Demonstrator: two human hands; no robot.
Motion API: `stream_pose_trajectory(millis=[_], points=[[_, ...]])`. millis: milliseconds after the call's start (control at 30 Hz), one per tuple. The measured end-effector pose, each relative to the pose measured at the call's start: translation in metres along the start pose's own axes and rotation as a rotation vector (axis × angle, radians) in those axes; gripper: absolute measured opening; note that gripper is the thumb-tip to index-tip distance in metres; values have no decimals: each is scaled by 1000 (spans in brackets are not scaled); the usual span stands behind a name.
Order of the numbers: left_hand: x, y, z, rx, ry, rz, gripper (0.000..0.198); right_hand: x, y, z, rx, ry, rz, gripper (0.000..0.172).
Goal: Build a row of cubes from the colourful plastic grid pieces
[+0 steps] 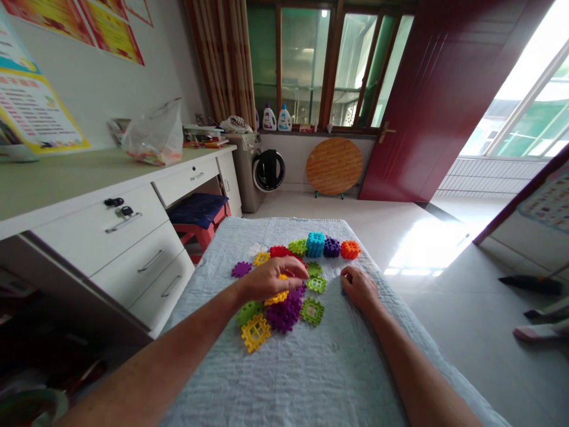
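My left hand [276, 277] hovers over a loose pile of square plastic interlocking blocks, its fingers curved and the thumb apart, with no block between them. Beneath it lie yellow blocks [275, 298] and purple blocks [285, 314], partly hidden by the hand. Resting on the cloth right of the pile, my right hand [361, 288] has its fingers curled in, and no block shows in it. Green window-like pieces [312, 311] lie between the hands. Behind them stand a light-blue stack [315, 244], a dark-purple stack [332, 247] and an orange stack [351, 249], beside red pieces [279, 251].
A pale blue quilted cloth [284, 379] covers the table. To the left stands a white desk [133, 237] with a plastic bag [155, 133] on top, and a stool [198, 210] beside it. Farther back are a washing machine [246, 172] and a round wooden tabletop [334, 166].
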State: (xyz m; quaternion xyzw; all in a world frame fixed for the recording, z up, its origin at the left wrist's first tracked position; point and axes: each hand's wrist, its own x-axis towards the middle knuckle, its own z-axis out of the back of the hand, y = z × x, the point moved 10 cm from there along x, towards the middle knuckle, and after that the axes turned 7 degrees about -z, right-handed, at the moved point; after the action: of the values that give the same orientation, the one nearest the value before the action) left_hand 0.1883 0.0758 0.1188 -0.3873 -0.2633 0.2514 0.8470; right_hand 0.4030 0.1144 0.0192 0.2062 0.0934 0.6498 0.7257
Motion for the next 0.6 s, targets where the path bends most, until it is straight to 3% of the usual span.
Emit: stream_pose_trajectory(millis=[67, 133, 200, 300, 433, 600], points=[[21, 28, 31, 116, -179, 51, 28, 0, 0, 1, 0, -4, -1, 17], [40, 66, 54, 351, -247, 221, 40, 0, 1, 2, 2, -8, 0, 17], [57, 102, 57, 463, -169, 372, 63, -1, 1, 2, 7, -9, 2, 17], [73, 134, 48, 446, -76, 441, 83, 0, 0, 3, 19, -18, -11, 17], [73, 145, 26, 390, 41, 435, 84, 0, -2, 2, 42, -25, -16, 17], [57, 113, 8, 389, 129, 338, 87, 4, -12, 1, 192, -51, -34, 20]])
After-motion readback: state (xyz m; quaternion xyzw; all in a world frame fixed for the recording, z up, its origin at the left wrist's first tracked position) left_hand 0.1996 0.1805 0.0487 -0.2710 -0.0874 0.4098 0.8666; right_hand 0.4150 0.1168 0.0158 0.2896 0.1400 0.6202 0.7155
